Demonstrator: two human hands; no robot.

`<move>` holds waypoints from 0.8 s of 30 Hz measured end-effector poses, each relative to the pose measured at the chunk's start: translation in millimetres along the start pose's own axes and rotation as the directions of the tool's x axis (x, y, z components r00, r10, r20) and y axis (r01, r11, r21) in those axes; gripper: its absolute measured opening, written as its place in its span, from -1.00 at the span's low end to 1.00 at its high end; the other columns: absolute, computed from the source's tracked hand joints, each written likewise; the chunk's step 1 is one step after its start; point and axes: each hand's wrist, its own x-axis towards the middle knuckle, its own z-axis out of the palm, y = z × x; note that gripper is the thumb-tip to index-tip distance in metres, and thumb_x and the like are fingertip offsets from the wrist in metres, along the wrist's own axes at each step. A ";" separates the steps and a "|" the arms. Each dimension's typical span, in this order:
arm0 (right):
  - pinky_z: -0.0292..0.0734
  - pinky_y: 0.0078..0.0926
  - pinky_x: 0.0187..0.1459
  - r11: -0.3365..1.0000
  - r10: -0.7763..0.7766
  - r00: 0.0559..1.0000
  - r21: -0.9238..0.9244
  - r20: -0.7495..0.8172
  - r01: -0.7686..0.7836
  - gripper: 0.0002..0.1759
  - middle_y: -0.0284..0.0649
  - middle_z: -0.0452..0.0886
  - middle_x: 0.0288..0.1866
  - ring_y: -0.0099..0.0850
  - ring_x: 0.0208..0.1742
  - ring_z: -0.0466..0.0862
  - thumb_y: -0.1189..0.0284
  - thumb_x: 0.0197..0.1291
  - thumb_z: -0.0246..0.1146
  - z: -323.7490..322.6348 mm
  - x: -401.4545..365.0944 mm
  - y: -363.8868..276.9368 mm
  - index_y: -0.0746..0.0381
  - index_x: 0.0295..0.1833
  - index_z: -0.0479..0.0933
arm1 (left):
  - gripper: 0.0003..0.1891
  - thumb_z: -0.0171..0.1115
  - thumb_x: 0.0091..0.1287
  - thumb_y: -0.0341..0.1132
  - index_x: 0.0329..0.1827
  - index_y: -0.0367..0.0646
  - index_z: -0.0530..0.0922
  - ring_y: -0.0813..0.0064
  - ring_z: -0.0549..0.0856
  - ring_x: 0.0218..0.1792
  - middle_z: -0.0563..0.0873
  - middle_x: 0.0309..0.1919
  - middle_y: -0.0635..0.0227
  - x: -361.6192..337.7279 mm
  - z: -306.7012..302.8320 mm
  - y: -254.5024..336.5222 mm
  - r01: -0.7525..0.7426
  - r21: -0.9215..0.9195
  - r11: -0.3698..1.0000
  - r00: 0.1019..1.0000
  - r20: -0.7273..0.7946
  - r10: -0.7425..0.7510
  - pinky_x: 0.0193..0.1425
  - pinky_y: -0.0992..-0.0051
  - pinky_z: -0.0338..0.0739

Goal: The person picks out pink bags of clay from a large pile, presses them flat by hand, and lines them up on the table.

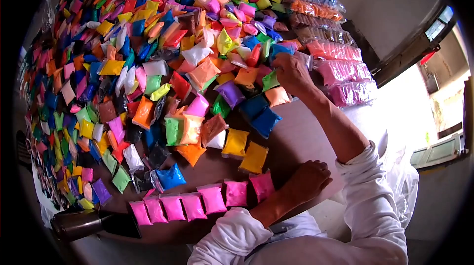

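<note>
My right hand (pixel 292 71) reaches to the right side of a large heap of small colourful plastic packets (pixel 202 72). Its fingers are bent down among them, between a blue packet (pixel 281 49) and a green packet (pixel 270 81); what the fingertips grip is hidden. Over the near right of the table, my left hand (pixel 309 180) is curled closed, and its palm cannot be seen. To its left a row of several pink packets (pixel 212 198) lies along the table's near edge. Two yellow packets (pixel 254 157) lie just behind the row's right end.
Clear bags of same-coloured packets (pixel 343 72) line the table's (pixel 301 129) right edge. A dark cylindrical object (pixel 74 224) sits at the near left corner. Clear plastic sheeting (pixel 402 181) hangs beside my right arm. A bright opening (pixel 405 112) is beyond.
</note>
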 end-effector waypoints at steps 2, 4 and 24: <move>0.52 -0.30 -0.03 0.977 -0.131 0.975 -0.188 -0.177 0.097 -0.76 -0.03 0.62 -0.15 -0.14 -0.08 0.62 0.63 -0.04 0.11 -5.3 -0.2 -11.0 0.34 -0.22 0.59 | -0.77 0.11 0.32 -0.24 -0.31 -0.25 0.54 0.15 0.61 -0.23 0.63 -0.28 0.09 0.0 -2.4 0.4 0.002 -0.007 1.000 1.000 -0.002 -0.002 -0.02 0.26 0.47; 0.53 -0.30 -0.09 0.987 -0.156 0.976 -0.060 -0.152 0.149 -0.79 -0.04 0.63 -0.20 -0.13 -0.15 0.63 0.61 -0.03 0.13 -2.2 0.5 -18.2 0.34 -0.23 0.59 | -0.78 0.11 0.32 -0.24 -0.34 -0.24 0.54 0.16 0.61 -0.23 0.62 -0.29 0.11 0.0 -4.6 2.7 -0.001 -0.014 1.000 1.000 -0.011 0.001 -0.02 0.25 0.47; 0.50 -0.20 -0.12 0.981 -0.156 0.988 -0.111 0.018 0.157 -0.68 0.04 0.59 -0.27 -0.03 -0.17 0.60 0.47 -0.03 0.22 42.6 29.5 -15.7 0.28 -0.08 0.56 | -0.77 0.13 0.32 -0.21 -0.25 -0.20 0.59 0.15 0.66 -0.25 0.67 -0.27 0.07 -1.0 4.6 -1.3 0.026 0.049 0.998 1.000 0.007 -0.026 -0.04 0.23 0.54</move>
